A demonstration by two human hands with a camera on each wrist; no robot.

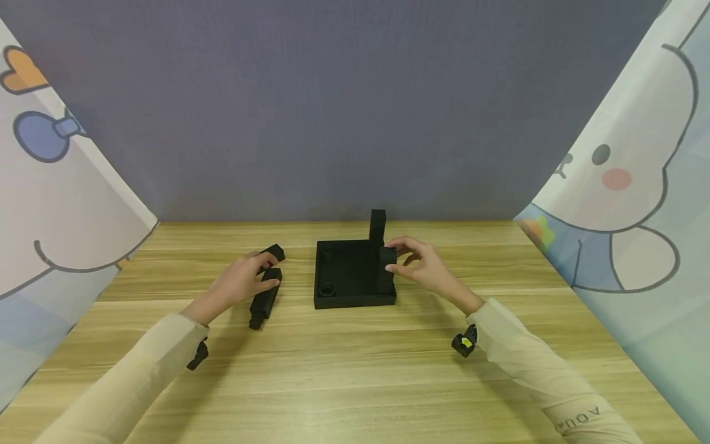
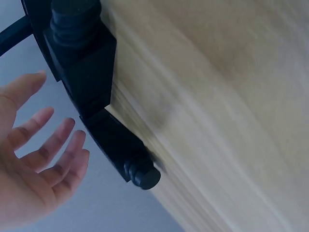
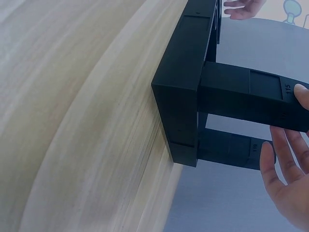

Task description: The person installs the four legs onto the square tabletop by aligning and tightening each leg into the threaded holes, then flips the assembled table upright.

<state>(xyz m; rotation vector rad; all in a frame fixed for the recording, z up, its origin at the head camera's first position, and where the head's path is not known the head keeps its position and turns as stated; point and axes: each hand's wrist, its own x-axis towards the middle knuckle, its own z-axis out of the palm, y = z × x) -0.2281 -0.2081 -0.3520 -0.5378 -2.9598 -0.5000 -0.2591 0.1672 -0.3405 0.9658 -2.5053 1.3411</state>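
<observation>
Head view: right hand (image 1: pixel 429 266), fingers pinching black rectangular post (image 1: pixel 386 283), probably steadies it upright; left hand (image 1: pixel 241 283), fingers loose.

Your head view got soft, decent light, seemingly from above, with a pale sheen on the near part of the table (image 1: pixel 333 385) and fuzzy shadows beside your sleeves (image 1: pixel 527 354). The wall (image 1: pixel 355 111) sat kinda dim, the sides looked stretched, and the black tray (image 1: pixel 355 301) lost most of its detail. Your left wrist view went bluish and pretty blurry; the right one kept the posts (image 3: pixel 227 89) fairly crisp.
</observation>
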